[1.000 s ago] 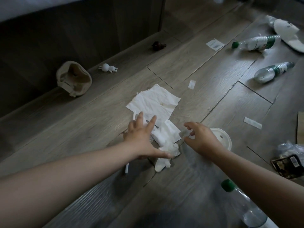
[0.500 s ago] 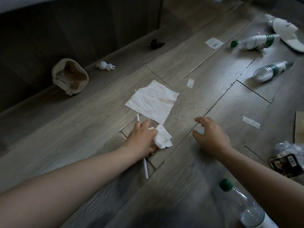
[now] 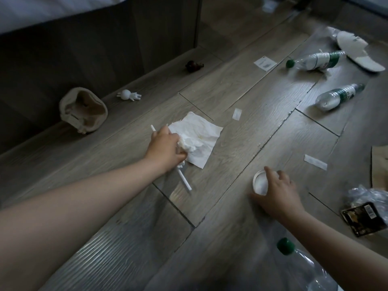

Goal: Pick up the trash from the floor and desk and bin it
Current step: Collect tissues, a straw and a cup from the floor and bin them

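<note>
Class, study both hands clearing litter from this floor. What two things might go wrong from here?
1. The left hand grips a tissue wad and a straw beside the flat napkin. The straw pokes out both sides of the grip and may slip free.
2. The right hand pinches the lid. That forearm is close to a bottle and might knock it rolling.

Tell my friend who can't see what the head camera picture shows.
Two arms reach over a littered wood floor: the left hand grips crumpled tissue and a white straw, the right hand holds a round white lid. Plastic bottles lie nearby.
</note>
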A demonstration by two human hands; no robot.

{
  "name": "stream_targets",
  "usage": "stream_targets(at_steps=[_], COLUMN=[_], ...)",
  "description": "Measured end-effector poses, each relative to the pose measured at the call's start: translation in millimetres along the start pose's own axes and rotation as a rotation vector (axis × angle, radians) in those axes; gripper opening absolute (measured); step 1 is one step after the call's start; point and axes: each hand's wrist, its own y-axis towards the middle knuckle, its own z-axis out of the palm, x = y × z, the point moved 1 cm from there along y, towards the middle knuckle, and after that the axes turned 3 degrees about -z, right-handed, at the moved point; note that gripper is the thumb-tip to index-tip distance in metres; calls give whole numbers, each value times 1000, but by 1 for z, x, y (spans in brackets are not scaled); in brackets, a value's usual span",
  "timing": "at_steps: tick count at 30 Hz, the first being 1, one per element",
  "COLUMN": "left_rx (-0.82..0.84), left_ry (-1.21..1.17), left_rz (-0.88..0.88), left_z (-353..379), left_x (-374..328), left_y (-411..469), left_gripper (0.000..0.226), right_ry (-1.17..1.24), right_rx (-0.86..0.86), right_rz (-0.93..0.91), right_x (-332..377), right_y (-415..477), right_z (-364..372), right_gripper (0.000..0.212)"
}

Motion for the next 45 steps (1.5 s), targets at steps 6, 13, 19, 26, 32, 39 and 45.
stream_targets(at_steps=[6,13,19,26,32,39,45], left_rx=[90,100,71,16,20,69,87], left_ry=[106,199,130,6,-168,-257,-239], left_rz=[-116,-208,-228,-150,-102,24,93], left_z=[22,39,37,27,31,35,35], left_x=[-14,-31,-32,-17,-22,-58,-91], left_y=[19,25,29,16,-18,-53,-65], left_gripper=[75,103,60,21,34,25,23], right_ry=[32,118,149,184,194,175,206], right_rx=[8,17,40,45,32,-85,-166], right_rz=[-31,-22,-27,-39,-26,71,75], right_x=[-5,-1,1,2,-5,-40,-75], right_y=[-2,0,0,-8,-22,-45,-68], right_z=[-4,-5,-6,-7,-10,-28,-42], right_gripper=[86,87,89,86,88,98,104])
